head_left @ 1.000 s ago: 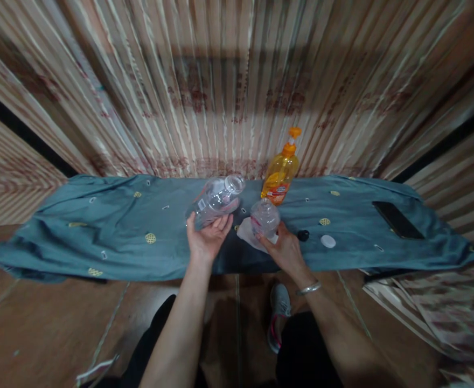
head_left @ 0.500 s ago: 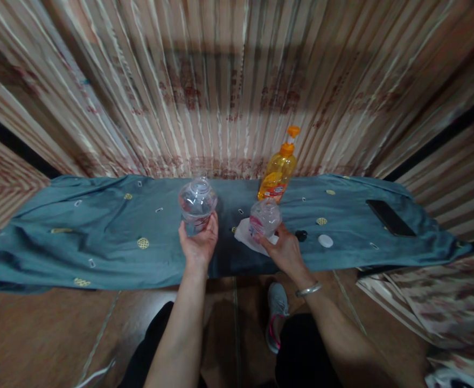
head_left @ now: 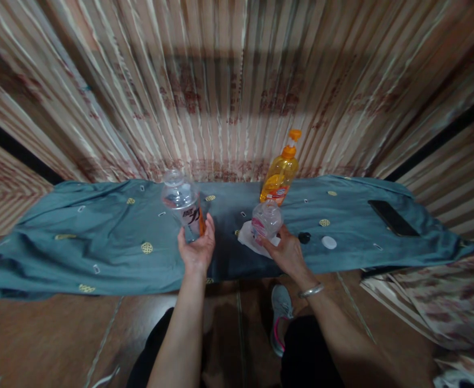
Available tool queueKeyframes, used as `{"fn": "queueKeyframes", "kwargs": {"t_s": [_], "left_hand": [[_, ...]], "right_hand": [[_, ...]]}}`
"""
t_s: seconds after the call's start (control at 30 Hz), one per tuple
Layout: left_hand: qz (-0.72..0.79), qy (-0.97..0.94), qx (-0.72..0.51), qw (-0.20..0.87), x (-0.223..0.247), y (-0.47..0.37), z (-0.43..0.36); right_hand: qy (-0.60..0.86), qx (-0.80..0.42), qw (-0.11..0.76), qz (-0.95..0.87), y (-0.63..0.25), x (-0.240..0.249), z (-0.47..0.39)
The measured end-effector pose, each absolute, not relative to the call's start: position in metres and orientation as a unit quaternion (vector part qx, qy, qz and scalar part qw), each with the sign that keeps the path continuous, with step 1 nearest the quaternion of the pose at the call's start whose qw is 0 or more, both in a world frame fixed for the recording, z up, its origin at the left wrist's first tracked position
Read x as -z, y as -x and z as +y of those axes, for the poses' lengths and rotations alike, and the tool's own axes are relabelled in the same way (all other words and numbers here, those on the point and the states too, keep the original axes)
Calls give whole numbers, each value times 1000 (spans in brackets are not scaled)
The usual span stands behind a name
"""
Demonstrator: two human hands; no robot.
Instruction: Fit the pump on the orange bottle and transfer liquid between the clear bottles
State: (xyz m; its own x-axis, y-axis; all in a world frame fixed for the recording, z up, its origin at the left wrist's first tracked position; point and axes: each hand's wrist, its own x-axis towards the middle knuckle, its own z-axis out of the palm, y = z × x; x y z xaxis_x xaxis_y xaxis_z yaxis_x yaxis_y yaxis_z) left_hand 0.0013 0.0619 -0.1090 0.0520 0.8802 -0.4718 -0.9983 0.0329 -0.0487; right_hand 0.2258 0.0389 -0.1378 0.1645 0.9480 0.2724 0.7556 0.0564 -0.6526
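Observation:
My left hand (head_left: 197, 249) cups the lower end of a clear plastic bottle (head_left: 181, 200) with dark lettering and an orange patch on its label. Its thumb lies along the left side and the fingers curve up at the right; the palm hides the base. My right hand (head_left: 288, 252), with a silver bangle at the wrist, is closed round a smaller clear plastic bottle (head_left: 267, 218) with a pink label. Behind that bottle lies a white flat piece (head_left: 247, 238), partly covered. An orange pump bottle (head_left: 279, 175) of yellow liquid stands just beyond.
A small black object (head_left: 304, 237) and a white round disc (head_left: 329, 242) lie right of my right hand. Farther right is a black phone (head_left: 392, 217). Teal patterned cloth (head_left: 111, 231) covers the long narrow table, with a striped curtain (head_left: 221, 97) behind it.
The bottle in my left hand has swung from tilting toward me to more upright and leftward, showing its label. My left fingers have loosened somewhat. My right hand keeps its bottle in nearly the same place.

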Motion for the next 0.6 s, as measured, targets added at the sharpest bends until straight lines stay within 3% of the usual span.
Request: {"fn": "queueKeyframes", "kwargs": {"t_s": [0.33, 0.6], "left_hand": [[237, 116, -656, 707, 119, -8, 54], [368, -138, -613, 685, 133, -61, 36]], "right_hand": [[676, -135, 357, -630, -226, 137, 38], [658, -159, 381, -629, -230, 132, 34]]}}
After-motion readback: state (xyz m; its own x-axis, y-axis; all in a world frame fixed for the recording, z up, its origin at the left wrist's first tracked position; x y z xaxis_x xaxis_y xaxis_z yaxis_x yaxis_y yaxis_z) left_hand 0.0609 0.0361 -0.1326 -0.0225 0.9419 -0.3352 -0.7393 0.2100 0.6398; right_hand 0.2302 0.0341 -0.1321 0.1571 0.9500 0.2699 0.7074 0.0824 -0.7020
